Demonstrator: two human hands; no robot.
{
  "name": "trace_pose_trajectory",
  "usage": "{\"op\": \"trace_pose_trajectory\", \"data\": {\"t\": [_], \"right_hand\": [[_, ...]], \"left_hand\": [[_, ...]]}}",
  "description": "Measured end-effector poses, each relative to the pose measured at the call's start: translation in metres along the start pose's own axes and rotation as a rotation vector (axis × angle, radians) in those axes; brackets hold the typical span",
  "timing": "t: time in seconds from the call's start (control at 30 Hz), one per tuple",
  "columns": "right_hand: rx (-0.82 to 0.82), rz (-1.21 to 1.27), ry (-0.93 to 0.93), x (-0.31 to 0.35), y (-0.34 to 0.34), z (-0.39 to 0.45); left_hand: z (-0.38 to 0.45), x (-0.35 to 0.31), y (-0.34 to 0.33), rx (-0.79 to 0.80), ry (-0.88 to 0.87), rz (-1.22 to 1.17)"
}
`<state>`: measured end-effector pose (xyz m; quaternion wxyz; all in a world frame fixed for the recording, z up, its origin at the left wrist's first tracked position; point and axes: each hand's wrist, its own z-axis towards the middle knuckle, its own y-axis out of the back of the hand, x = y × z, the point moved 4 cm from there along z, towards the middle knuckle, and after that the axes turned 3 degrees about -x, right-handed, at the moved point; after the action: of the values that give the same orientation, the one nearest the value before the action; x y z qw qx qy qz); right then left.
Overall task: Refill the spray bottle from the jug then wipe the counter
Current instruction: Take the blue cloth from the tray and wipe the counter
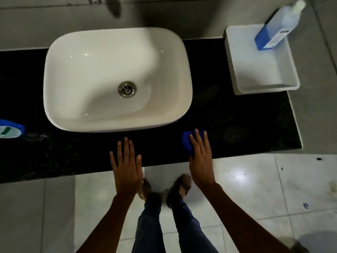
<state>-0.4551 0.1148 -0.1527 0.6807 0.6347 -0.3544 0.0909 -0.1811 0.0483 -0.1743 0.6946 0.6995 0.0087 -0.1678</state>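
Under right hand (200, 157), blue cloth (187, 141) (mostly hidden)

Your table (237, 125) is dark speckled stone with a dull polish. The basin (116, 57) looks like glossy white ceramic, its drain (127, 89) brushed metal. The tray (237, 83) is smooth matt white plastic. The blue cloth (187, 141) under your right hand (201, 161) looks soft. Floor tiles (246, 179) shine.

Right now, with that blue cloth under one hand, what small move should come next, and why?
Probably slide the right hand and blue cloth sideways along the dark counter: the hand lies flat on the cloth at the counter's front edge, with unwiped surface stretching right.
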Motion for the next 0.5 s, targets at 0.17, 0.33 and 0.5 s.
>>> {"op": "trace_pose_trajectory", "data": {"t": [0.17, 0.33, 0.5], "right_hand": [[0.032, 0.293, -0.148, 0.008, 0.021, 0.007], [0.020, 0.419, -0.323, 0.015, 0.047, 0.010], [-0.084, 0.485, -0.374, 0.020, 0.065, 0.019]], "left_hand": [[0.003, -0.006, 0.013, 0.064, 0.000, -0.137], [0.011, -0.037, 0.028, 0.142, -0.083, -0.332], [0.025, -0.101, 0.030, 0.219, -0.157, -0.398]]}}
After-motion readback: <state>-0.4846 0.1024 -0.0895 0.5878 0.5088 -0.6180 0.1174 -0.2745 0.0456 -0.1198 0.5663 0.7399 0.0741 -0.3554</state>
